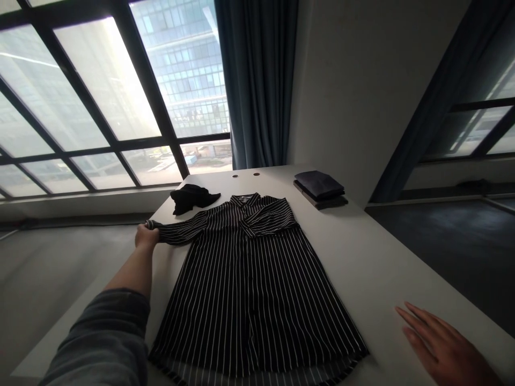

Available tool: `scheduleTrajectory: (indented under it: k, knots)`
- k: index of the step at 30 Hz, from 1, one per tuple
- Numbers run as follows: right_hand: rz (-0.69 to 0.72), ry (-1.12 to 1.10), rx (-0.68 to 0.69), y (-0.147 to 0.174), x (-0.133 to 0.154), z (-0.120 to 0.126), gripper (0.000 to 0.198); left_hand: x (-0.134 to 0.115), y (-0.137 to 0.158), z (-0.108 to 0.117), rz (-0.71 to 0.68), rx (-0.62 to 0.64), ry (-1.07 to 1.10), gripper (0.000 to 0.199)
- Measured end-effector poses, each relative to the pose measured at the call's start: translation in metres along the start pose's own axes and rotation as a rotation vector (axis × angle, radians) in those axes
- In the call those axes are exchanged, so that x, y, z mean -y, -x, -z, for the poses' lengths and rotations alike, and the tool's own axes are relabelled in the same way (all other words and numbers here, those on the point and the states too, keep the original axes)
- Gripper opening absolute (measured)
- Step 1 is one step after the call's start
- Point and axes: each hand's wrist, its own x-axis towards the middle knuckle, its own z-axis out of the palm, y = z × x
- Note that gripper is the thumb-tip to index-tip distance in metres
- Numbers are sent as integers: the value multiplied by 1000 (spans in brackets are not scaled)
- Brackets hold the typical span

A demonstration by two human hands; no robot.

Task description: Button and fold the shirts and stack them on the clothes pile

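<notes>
A black shirt with thin white stripes (241, 289) lies front up on the table, its collar at the far end and its hem toward me. One sleeve is folded across the chest on the right. The other sleeve stretches out to the left, and my left hand (146, 236) grips its cuff beyond the table's left side. My right hand (446, 343) is held over the table at the lower right, apart from the shirt, its fingers stretched out and holding nothing.
The white table (386, 279) narrows toward a blue curtain (259, 86) and wall. A crumpled black cloth (193, 198) lies at the far left. Folded dark garments (321, 188) are stacked at the far right. Two round holes show near the back edge.
</notes>
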Motion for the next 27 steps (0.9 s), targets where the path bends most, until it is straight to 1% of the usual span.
scheduleTrajectory:
  k: [2, 3, 6, 8, 12, 15, 18, 20, 22, 24, 27]
  knots:
    - [0, 6, -7, 0, 0, -1, 50, -27, 5, 5, -27, 8, 2, 49]
    - [1, 10, -13, -1, 0, -1, 50, -42, 8, 6, -63, 15, 4, 48]
    - [3, 19, -23, -1, 1, -2, 50, -90, 22, 7, -196, 33, 1, 41]
    - [15, 29, -30, -1, 1, -2, 49, -122, 35, 5, -257, 44, -1, 37]
    - [52, 52, -52, -3, 1, -2, 50, -181, 73, -4, -403, 104, -40, 36]
    - [55, 50, -60, -4, 3, -1, 51, -213, 112, -16, -577, 172, -102, 33]
    - [41, 43, -69, -6, 6, -1, 48, -229, 154, -36, -751, 251, -173, 27]
    - [36, 43, -79, -7, 9, 0, 48, -230, 179, -51, -839, 319, -218, 29]
    - [29, 44, -81, -8, 10, 1, 48, -227, 200, -66, -890, 380, -250, 33]
    - [11, 41, -69, -8, 12, 2, 48, -224, 217, -78, -872, 422, -280, 37]
    - [-10, 32, -64, -9, 14, 3, 48, -223, 232, -90, -789, 446, -275, 40]
